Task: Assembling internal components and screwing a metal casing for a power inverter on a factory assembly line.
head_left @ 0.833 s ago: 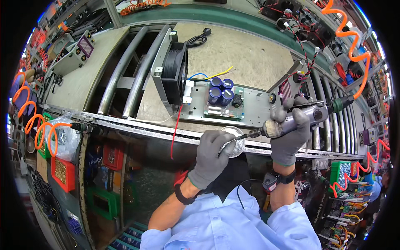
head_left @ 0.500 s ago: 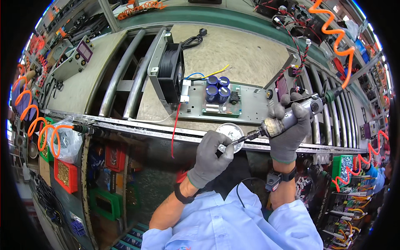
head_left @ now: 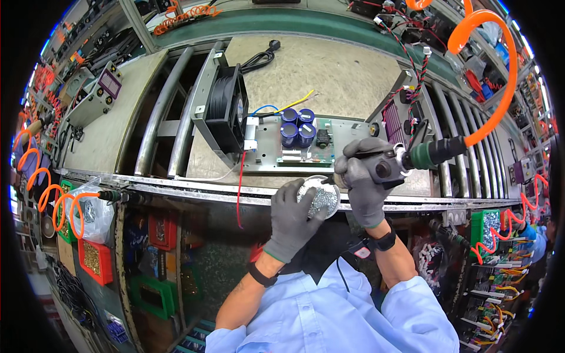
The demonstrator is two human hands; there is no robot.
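Your right hand [head_left: 362,181] was closed around the power tool [head_left: 385,169], just right of centre in the frame. The tool's rear end faced right, where a green connector [head_left: 429,153] joined it to an orange hose [head_left: 507,82] rising to the upper right. The tool's tip could not be made out.

Your left hand [head_left: 291,222] was at the left side of the bowl [head_left: 336,207], at the centre of the frame, its fingers slightly apart over the rim. Whether they gripped the bowl or any of the small silvery parts [head_left: 322,200] inside it could not be told. The bowl was at the bench's front rail [head_left: 147,181].

Above the bowl in the frame, a metal plate [head_left: 269,155] carried a circuit board [head_left: 322,154] with four blue cylinders [head_left: 298,126]. A black fan [head_left: 226,106] stood upright at the plate's left end. A red wire [head_left: 239,197] hung down across the rail, left of your left hand.
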